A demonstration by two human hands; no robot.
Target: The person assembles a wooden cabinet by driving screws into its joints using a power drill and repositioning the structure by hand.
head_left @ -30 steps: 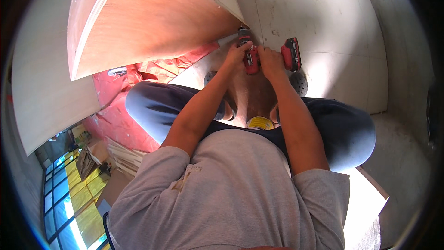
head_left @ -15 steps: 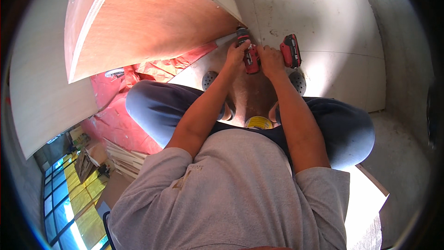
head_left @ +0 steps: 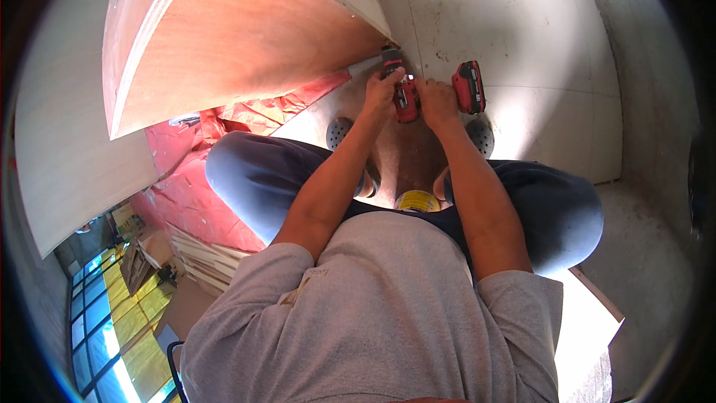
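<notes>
plywood panel (head_left: 224, 37) upper left, lower corner by the drill tip | left hand (head_left: 382, 93) curled around drill front | red drill (head_left: 405, 93) low between the knees, long axis pointing up-left at panel corner | right hand (head_left: 436, 101) closed on drill grip, battery (head_left: 468, 87) to its right

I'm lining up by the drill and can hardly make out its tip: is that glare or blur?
Head view: the drill is sharp between left hand and right hand; its tip sits in shadow under the plywood panel; the fisheye bends the panel's edges; sunlit board glares bottom right.
</notes>
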